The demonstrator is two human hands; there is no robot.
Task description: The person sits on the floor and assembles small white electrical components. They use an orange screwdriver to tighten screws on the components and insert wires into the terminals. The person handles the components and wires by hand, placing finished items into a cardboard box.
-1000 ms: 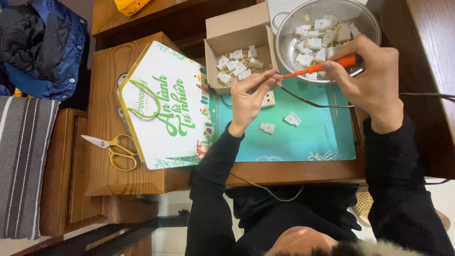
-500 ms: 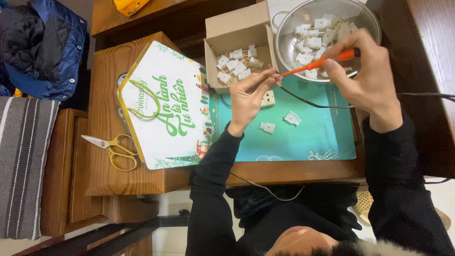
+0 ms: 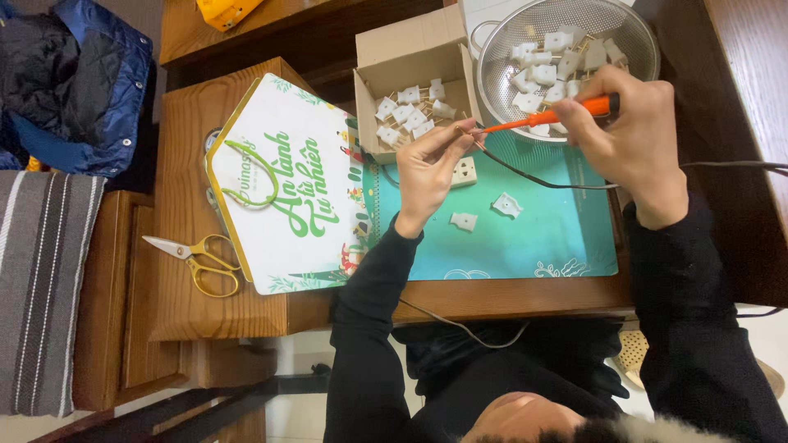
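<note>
My right hand [image 3: 636,139] grips an orange-handled tool [image 3: 558,116] whose thin metal tip points left. My left hand [image 3: 427,164] pinches something small right at that tip, where a black cable [image 3: 542,179] ends. Both hands hover over a teal mat [image 3: 542,246]. On the mat lie a white socket piece [image 3: 465,171] and two small white plug parts [image 3: 465,220] [image 3: 506,204]. Just beyond my left hand, an open cardboard box [image 3: 410,37] holds several white plug parts with brass pins. A metal mesh colander [image 3: 636,37] behind my right hand holds more of them.
A green-and-white pentagon-shaped printed board [image 3: 287,189] lies left of the mat on a wooden table [image 3: 189,148]. Gold-handled scissors [image 3: 193,258] rest near its front left. A blue jacket [image 3: 74,82] and a striped cloth [image 3: 41,287] are at far left.
Hardly anything differs. Both hands stay together at the tool's tip, with only slight shifts of the fingers.
</note>
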